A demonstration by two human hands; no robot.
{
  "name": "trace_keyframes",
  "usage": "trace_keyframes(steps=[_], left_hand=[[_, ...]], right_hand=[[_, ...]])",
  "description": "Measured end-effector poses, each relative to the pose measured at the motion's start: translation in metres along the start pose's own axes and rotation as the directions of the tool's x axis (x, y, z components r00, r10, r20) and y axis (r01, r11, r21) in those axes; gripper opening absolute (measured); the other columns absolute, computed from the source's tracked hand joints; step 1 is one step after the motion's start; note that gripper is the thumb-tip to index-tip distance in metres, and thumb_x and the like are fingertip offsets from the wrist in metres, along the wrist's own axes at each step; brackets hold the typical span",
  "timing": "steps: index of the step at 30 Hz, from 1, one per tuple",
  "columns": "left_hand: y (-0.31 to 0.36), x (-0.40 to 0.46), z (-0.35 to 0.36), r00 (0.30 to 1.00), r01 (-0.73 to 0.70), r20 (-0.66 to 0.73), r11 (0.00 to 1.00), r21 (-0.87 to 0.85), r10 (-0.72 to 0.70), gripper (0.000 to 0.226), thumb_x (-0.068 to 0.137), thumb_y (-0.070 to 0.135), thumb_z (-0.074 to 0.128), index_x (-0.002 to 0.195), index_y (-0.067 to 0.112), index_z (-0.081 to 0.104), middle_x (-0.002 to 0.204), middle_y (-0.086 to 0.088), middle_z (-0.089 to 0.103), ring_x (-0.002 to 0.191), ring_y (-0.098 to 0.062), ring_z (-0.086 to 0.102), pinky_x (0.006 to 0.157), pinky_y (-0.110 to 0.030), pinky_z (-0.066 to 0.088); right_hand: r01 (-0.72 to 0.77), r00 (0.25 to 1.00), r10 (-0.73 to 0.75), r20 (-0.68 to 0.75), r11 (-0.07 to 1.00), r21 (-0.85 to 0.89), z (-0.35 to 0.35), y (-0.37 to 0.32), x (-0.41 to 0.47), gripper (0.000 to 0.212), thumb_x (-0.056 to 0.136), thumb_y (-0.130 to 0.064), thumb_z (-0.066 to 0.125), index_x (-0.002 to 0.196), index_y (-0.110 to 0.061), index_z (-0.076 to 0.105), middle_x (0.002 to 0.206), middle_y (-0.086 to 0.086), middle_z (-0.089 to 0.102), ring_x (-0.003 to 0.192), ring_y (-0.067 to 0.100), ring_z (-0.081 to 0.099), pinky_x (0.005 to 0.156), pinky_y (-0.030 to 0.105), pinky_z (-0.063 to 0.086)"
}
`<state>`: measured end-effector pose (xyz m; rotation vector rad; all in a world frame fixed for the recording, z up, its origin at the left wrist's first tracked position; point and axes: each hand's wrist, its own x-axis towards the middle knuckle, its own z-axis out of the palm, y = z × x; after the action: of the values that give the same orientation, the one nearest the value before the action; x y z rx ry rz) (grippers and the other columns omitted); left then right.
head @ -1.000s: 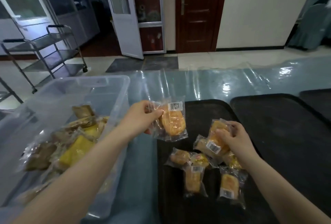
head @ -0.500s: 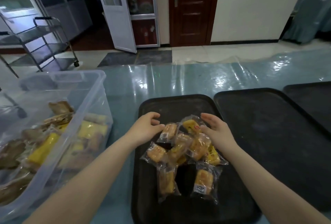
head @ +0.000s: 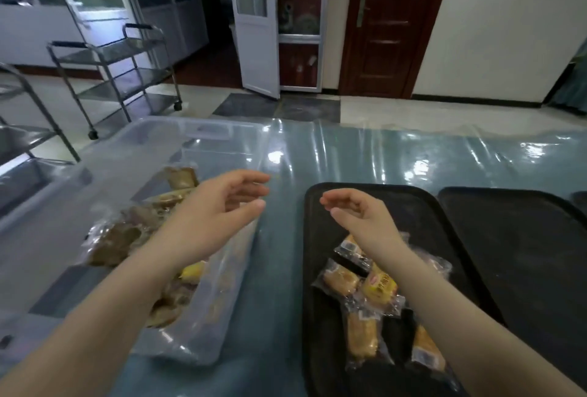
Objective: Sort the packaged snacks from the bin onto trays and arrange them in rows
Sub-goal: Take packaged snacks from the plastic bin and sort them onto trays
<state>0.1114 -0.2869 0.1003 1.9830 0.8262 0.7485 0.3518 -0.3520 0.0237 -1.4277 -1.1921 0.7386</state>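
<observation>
A clear plastic bin (head: 95, 174) stands at the left and holds several brown and yellow packaged snacks (head: 117, 237). My left hand (head: 216, 212) hovers above the bin's right rim, fingers apart, holding nothing. A black tray (head: 317, 285) lies in front of me with a loose heap of several orange packaged snacks (head: 365, 288) on it. My right hand (head: 359, 222) hangs above the far half of that tray, fingers loosely curled and empty; my forearm hides part of the heap.
A second black tray (head: 524, 253) lies to the right, and the edge of a third (head: 581, 199) shows at the far right. The table wears a shiny blue plastic cover (head: 349, 155). Steel carts (head: 120, 72) stand on the floor beyond the bin.
Both hands have let go of the snack packets and lifted off the heap. My left hand has swung left over the bin; the view has turned left and up.
</observation>
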Motion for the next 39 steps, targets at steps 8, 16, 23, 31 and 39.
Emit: trace_keyframes(steps=[8, 16, 23, 31, 39], left_hand=[[-0.077, -0.041, -0.127, 0.993, 0.094, -0.074, 0.992, 0.086, -0.088, 0.030, 0.087, 0.017, 0.064, 0.107, 0.039, 0.061, 0.103, 0.015, 0.070, 0.099, -0.003, 0.064, 0.087, -0.029, 0.050], [-0.137, -0.054, -0.201, 0.987, 0.159, -0.066, 0.963, 0.218, -0.148, 0.028, 0.087, 0.019, 0.065, 0.110, 0.033, 0.061, 0.106, 0.014, 0.068, 0.098, -0.003, 0.063, 0.091, -0.041, 0.051], [-0.161, -0.049, -0.219, 0.992, 0.120, -0.035, 0.871, 0.476, -0.117, 0.033, 0.087, 0.033, 0.062, 0.119, 0.036, 0.053, 0.114, 0.020, 0.059, 0.109, 0.001, 0.054, 0.088, -0.023, 0.039], [-0.172, -0.055, -0.220, 0.991, 0.136, -0.061, 0.887, 0.442, -0.121, 0.039, 0.086, 0.023, 0.066, 0.121, 0.038, 0.054, 0.118, 0.020, 0.056, 0.111, 0.003, 0.050, 0.090, -0.019, 0.038], [-0.154, -0.016, -0.219, 0.994, 0.038, 0.070, 0.883, 0.467, -0.080, 0.052, 0.084, 0.016, 0.066, 0.129, 0.034, 0.048, 0.126, 0.018, 0.054, 0.120, -0.005, 0.049, 0.089, -0.020, 0.036]], right_hand=[[0.218, 0.972, -0.221, 0.078, 0.975, 0.048, 0.129, -0.067, 0.027, 0.039, 0.087, 0.008, 0.059, 0.101, -0.028, 0.063, 0.098, -0.005, 0.071, 0.097, 0.011, 0.066, 0.080, 0.016, 0.049], [0.352, 0.876, -0.082, 0.475, 0.782, -0.514, 0.207, -0.089, 0.049, 0.036, 0.090, -0.028, 0.064, 0.125, -0.032, 0.056, 0.121, -0.014, 0.060, 0.112, 0.004, 0.054, 0.096, 0.022, 0.043], [0.582, 0.615, 0.265, 0.742, 0.482, -0.655, 0.276, -0.084, 0.049, 0.093, 0.078, -0.045, 0.075, 0.151, -0.021, 0.023, 0.151, 0.007, 0.037, 0.134, 0.025, 0.038, 0.107, 0.037, 0.036], [0.794, 0.402, 0.361, 0.841, 0.320, -0.517, 0.342, -0.057, 0.029, 0.064, 0.088, -0.030, 0.064, 0.144, -0.022, 0.035, 0.121, 0.009, 0.056, 0.105, 0.029, 0.056, 0.074, 0.041, 0.053], [0.338, 0.694, 0.413, 0.589, 0.535, -0.774, 0.302, -0.065, 0.096, 0.061, 0.078, -0.028, 0.067, 0.134, -0.015, 0.044, 0.113, 0.002, 0.059, 0.090, 0.018, 0.052, 0.065, 0.028, 0.044]])
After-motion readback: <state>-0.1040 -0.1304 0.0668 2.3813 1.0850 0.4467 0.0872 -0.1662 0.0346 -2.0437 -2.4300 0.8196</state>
